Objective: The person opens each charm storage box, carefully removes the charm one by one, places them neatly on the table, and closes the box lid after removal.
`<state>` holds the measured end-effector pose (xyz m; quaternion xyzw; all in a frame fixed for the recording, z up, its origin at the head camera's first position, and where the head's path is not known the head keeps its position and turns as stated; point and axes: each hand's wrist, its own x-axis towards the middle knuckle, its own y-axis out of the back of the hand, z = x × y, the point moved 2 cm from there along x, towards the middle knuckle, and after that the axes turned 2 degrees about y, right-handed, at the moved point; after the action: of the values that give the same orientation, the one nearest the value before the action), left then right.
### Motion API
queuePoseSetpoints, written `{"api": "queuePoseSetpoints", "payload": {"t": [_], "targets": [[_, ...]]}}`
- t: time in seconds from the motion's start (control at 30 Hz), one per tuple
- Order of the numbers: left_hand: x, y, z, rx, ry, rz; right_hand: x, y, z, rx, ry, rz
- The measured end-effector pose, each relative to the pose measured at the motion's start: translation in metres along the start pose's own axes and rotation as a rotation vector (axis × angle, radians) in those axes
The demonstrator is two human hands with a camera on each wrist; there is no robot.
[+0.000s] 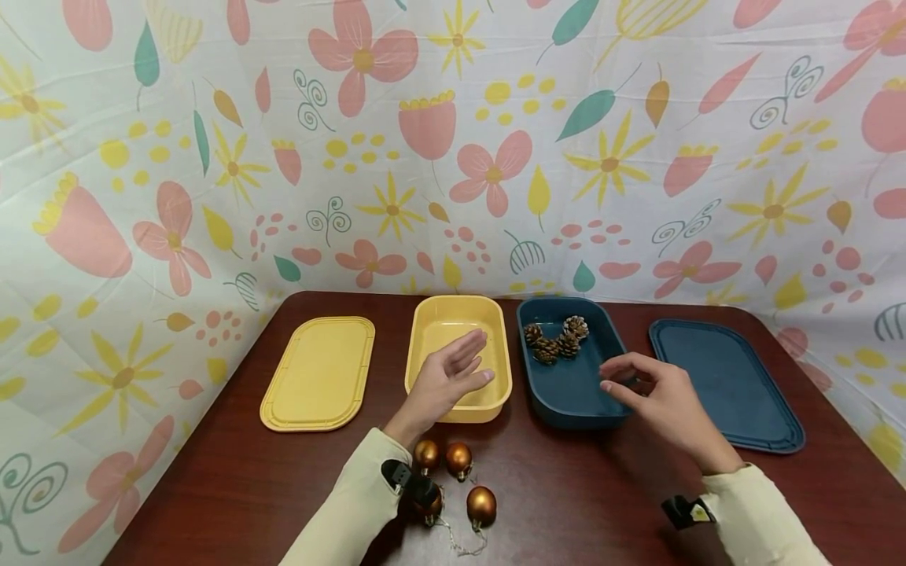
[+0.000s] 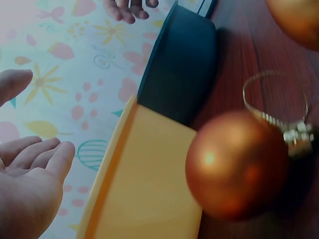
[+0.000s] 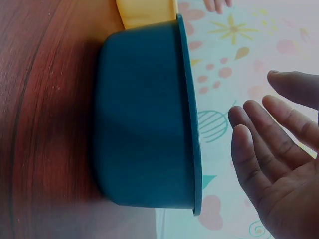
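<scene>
From where I stand, the person's left hand (image 1: 449, 381) hovers over the yellow box (image 1: 446, 326) at the middle of the frame, its grip slack, fingers extended and thumb apart. The right hand (image 1: 661, 397), right of centre, hangs above the near right edge of the blue box (image 1: 566, 389); its grip is loose too, fingers gently bent, with a gap to the thumb. Pine cones (image 1: 569, 344) cluster towards the far end inside the blue box. Copper baubles (image 1: 481, 505) lie on the dark desk (image 1: 559, 495) at the bottom centre, near the left wrist. A yellow lid (image 1: 318, 373) lies left of centre, a blue lid (image 1: 729, 377) at the right.
</scene>
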<state>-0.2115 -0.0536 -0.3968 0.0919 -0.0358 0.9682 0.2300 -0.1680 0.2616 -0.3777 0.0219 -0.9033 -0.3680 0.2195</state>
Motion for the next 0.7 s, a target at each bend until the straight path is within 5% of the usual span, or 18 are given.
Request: {"api": "queuePoseSetpoints", "payload": {"t": [0.7], "targets": [[0.019,-0.047,-0.015,-0.008,0.084,0.033,0.000,0.009,0.019,-0.005,-0.050,0.033]]}}
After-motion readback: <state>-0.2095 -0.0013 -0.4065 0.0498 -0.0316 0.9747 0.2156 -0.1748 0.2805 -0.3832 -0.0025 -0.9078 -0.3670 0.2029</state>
